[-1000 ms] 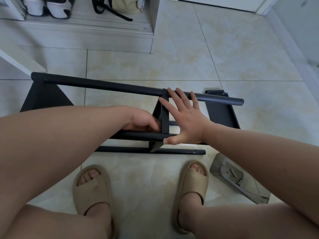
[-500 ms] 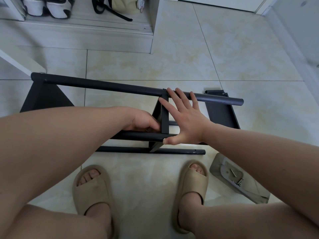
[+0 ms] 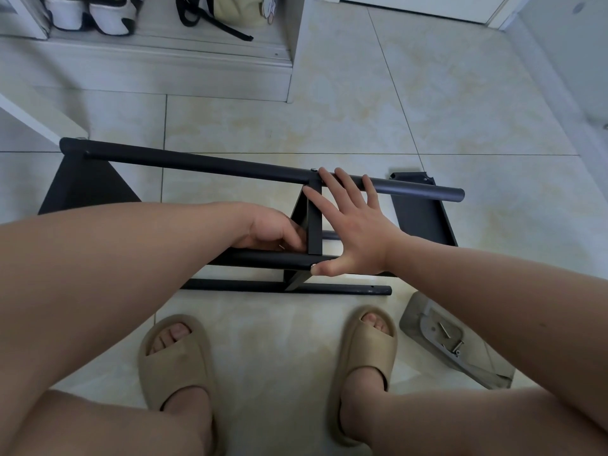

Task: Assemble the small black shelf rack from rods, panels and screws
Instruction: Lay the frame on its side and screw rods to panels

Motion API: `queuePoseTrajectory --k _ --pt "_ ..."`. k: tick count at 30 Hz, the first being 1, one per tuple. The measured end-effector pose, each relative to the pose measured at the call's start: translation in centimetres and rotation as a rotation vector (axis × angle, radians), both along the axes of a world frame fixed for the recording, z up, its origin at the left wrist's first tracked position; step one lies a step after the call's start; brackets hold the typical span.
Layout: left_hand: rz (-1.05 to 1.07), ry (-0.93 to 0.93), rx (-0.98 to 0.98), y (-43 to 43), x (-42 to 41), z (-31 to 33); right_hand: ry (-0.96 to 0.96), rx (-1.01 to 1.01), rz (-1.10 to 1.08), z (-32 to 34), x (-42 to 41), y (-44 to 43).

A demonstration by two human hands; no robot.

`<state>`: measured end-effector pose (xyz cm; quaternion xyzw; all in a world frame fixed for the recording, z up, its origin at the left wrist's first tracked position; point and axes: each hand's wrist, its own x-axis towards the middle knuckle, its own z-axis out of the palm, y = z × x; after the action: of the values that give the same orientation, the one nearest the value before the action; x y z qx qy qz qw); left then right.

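Rods [image 3: 204,162]: matte black, uniform. Panels [image 3: 424,215]: black, plain. Floor tiles [image 3: 362,103]: cream with faint yellow mottling, grey joints. Slippers [image 3: 177,366]: beige, plain. Plastic bag [image 3: 483,366]: clear, greyish. Screws [image 3: 457,347] inside: silver. Shoes [image 3: 95,14]: white, black trim.

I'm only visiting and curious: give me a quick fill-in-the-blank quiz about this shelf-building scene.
1. The right hand lies flat against the middle panel with its fingers ____.
2. The top rod is coloured ____.
3. The bag of screws lies on the floor beside the person's ____ foot.
Missing words: straight; black; right.
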<state>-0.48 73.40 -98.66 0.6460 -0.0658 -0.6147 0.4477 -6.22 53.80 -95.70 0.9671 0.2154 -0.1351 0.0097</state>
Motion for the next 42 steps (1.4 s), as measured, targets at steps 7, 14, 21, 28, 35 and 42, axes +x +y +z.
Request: queuePoseTrajectory --k 7,14,21,28,35,42 --pt "-0.026 -0.001 0.117 -0.39 -0.24 0.26 -0.003 0.008 0.001 -0.02 -0.02 -0.03" --pt "-0.047 -0.050 0.064 -0.23 -0.26 0.38 -0.003 0.013 0.000 -0.06 -0.03 -0.01" --pt "-0.039 -0.036 0.021 -0.11 -0.06 0.03 -0.005 0.008 0.002 -0.06 0.02 -0.02" --pt "-0.010 -0.010 0.003 -0.14 -0.12 0.08 -0.004 0.004 0.002 -0.04 0.03 -0.05" --pt "-0.022 0.097 0.105 -0.25 -0.18 0.35 -0.004 0.005 0.002 -0.06 0.02 -0.05" --pt "-0.039 -0.002 0.101 -0.28 -0.15 0.35 -0.010 0.017 0.003 -0.16 -0.01 -0.10"
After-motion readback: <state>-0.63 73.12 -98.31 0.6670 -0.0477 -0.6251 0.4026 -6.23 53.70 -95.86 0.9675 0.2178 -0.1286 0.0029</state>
